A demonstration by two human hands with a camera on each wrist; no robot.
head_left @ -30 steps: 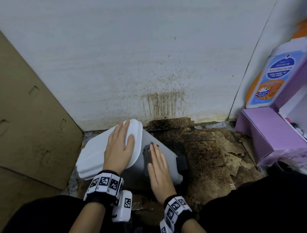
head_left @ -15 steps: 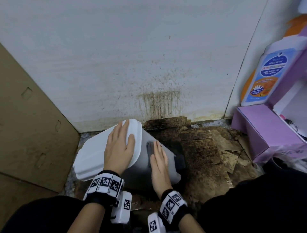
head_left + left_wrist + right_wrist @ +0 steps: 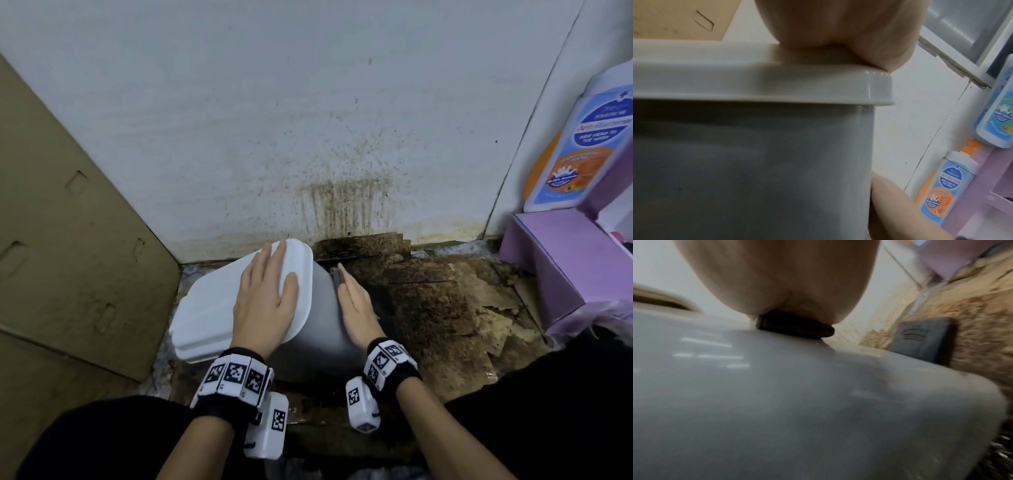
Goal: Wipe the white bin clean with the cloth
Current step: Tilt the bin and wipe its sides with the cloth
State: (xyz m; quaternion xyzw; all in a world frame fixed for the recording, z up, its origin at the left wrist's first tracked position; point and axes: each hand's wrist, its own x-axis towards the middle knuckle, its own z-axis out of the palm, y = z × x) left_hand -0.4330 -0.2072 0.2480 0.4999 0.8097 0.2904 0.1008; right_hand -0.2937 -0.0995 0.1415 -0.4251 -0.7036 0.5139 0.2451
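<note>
The white bin [image 3: 318,346] stands on the floor with its lid [image 3: 212,308] closed. My left hand [image 3: 263,298] lies flat on the lid with its fingers straight; the left wrist view shows the palm [image 3: 838,32] pressing the lid's edge [image 3: 777,84]. My right hand [image 3: 356,308] presses a dark cloth [image 3: 336,275] flat against the right side of the bin. In the right wrist view the cloth [image 3: 795,328] is squeezed between the palm [image 3: 777,280] and the bin's wall [image 3: 777,402]. Most of the cloth is hidden under the hand.
Behind the bin is a stained white wall [image 3: 342,205]. Brown cardboard [image 3: 68,257] leans at the left. Dirty torn cardboard [image 3: 445,308] covers the floor at the right. A purple box [image 3: 555,260] and soap bottle [image 3: 575,154] stand at the far right. A black pedal [image 3: 923,340] sticks out beside the bin.
My right hand has slid the cloth along the bin's side, away from me toward the wall. The left hand has stayed on the lid.
</note>
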